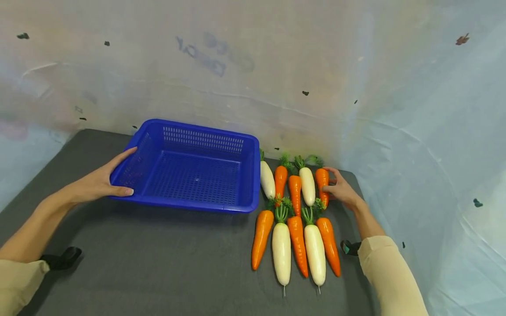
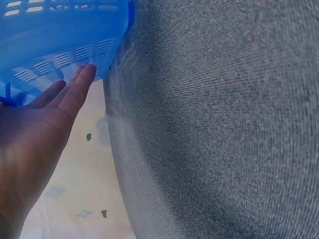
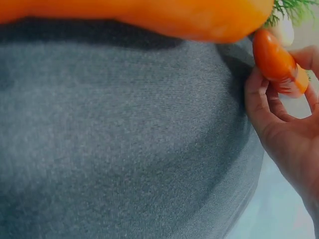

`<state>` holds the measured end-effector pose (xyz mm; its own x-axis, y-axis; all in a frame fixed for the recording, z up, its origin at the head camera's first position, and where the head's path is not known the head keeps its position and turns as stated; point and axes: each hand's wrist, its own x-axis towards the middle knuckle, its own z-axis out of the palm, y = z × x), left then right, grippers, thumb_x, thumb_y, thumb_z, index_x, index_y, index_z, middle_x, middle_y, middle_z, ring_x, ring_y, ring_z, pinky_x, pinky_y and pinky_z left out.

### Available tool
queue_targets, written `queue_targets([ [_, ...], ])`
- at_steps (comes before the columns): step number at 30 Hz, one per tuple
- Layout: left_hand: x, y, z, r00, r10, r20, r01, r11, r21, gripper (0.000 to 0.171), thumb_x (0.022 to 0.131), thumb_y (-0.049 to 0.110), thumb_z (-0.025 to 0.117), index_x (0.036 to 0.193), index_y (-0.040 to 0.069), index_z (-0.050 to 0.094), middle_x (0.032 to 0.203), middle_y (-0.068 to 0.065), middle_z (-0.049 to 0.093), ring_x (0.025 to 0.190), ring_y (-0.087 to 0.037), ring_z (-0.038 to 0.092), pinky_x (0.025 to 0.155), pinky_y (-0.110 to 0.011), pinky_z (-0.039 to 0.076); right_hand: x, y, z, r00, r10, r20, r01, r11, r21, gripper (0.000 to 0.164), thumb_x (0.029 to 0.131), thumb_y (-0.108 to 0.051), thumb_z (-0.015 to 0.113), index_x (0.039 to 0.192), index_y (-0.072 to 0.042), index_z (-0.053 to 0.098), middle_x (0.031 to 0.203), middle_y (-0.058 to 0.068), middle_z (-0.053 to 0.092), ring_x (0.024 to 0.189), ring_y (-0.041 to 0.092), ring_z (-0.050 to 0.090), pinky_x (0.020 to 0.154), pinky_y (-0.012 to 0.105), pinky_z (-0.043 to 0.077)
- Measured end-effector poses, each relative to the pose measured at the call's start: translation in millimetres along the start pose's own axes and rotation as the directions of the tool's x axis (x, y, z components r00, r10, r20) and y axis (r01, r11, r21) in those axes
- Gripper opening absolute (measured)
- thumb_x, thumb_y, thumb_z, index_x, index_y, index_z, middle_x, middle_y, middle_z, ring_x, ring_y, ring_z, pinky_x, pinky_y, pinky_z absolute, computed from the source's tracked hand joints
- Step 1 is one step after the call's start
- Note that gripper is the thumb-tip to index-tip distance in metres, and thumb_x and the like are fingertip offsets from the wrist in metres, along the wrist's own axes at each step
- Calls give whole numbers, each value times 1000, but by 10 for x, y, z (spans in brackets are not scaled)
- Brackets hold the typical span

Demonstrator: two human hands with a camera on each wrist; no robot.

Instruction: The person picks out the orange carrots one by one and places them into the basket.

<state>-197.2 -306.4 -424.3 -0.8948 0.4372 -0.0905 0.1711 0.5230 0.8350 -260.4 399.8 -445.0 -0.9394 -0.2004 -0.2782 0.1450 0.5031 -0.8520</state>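
A blue plastic basket [image 1: 195, 204] with slotted walls stands at the left and centre, holding nothing. My left hand [image 1: 106, 177] grips its left rim, thumb and index finger over the edge. In the left wrist view, straight fingers [image 2: 79, 89] of that hand lie along the outside of the wall. At the right, my right hand [image 1: 341, 188] pinches the rightmost orange carrot [image 1: 322, 177] of the back row. The right wrist view shows the thumb and fingers curled about this carrot [image 3: 273, 56].
Two rows of carrots [image 1: 298, 245] and white radishes [image 1: 281, 254], green tops pointing away, lie right of the basket on the grey table [image 1: 166, 263]. One white radish [image 1: 267, 180] lies close against the basket. A pale patterned sheet [image 1: 276, 57] hangs behind and at the right.
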Motion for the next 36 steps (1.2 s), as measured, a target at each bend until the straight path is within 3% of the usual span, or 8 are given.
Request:
queue_targets([
  [3, 33, 16, -10, 1000, 11, 0, -11, 1000, -21, 108, 88, 8, 72, 159, 33, -6, 155, -32, 16, 128, -53, 38, 80, -15, 46, -22, -25, -17, 1000, -3, -12, 4, 1000, 31, 82, 97, -9, 61, 159, -22, 8, 147, 33, 32, 102, 31, 63, 83, 45, 57],
  [8, 48, 28, -2, 1000, 13, -4, -13, 999, -43, 107, 88, 6, 71, 160, 32, -5, 153, -32, 20, 126, -53, 41, 79, -15, 47, -62, -113, -51, 999, -34, -21, 35, 996, 76, 83, 97, -5, 60, 159, -22, 8, 141, 33, 40, 94, 25, 65, 80, 42, 57],
  [15, 75, 25, -4, 1000, 11, 18, -10, 999, -32, 108, 89, 8, 71, 159, 32, -7, 154, -33, 18, 127, -53, 40, 81, -20, 48, -132, -251, -102, 996, -79, -35, 82, 993, 84, 82, 98, -5, 61, 159, -20, 9, 143, 35, 39, 96, 20, 66, 80, 39, 58],
  [24, 49, -25, -3, 1000, 5, 26, -4, 998, -65, 110, 89, 6, 71, 159, 35, -9, 156, -32, 15, 130, -50, 34, 82, -11, 44, -200, -544, -11, 996, -83, -23, 85, 988, 129, 84, 98, -10, 63, 160, -25, 9, 143, 30, 39, 101, 17, 66, 85, 38, 57],
  [26, 32, -31, 4, 1000, -5, 27, 7, 998, -68, 110, 90, 7, 71, 158, 35, -10, 156, -33, 14, 131, -52, 33, 88, -21, 47, -216, -632, 28, 996, -88, -17, 90, 989, 117, 84, 97, -11, 65, 160, -26, 11, 144, 29, 40, 103, 18, 66, 86, 36, 57],
  [28, 17, -32, 6, 1000, -23, 21, 25, 997, -73, 110, 90, 9, 71, 158, 36, -12, 156, -34, 12, 132, -55, 30, 97, -40, 48, -224, -726, 71, 996, -92, -7, 93, 991, 94, 84, 97, -16, 66, 159, -29, 12, 145, 26, 40, 107, 19, 65, 87, 35, 56],
  [32, 0, -30, 7, 999, -52, 1, 52, 994, -94, 110, 91, 12, 71, 157, 39, -13, 156, -36, 10, 133, -59, 25, 96, -76, 31, -206, -902, 177, 994, -109, 10, 108, 990, 88, 82, 97, -21, 67, 159, -33, 14, 146, 23, 43, 114, 26, 63, 94, 38, 54],
  [36, -19, -27, 18, 998, -57, -1, 56, 994, -89, 109, 91, 13, 71, 157, 37, -13, 156, -36, 10, 133, -59, 25, 96, -78, 29, -177, -1070, 338, 989, -143, 27, 139, 983, 118, 81, 97, -18, 66, 159, -33, 15, 142, 25, 46, 116, 31, 62, 99, 45, 51],
])
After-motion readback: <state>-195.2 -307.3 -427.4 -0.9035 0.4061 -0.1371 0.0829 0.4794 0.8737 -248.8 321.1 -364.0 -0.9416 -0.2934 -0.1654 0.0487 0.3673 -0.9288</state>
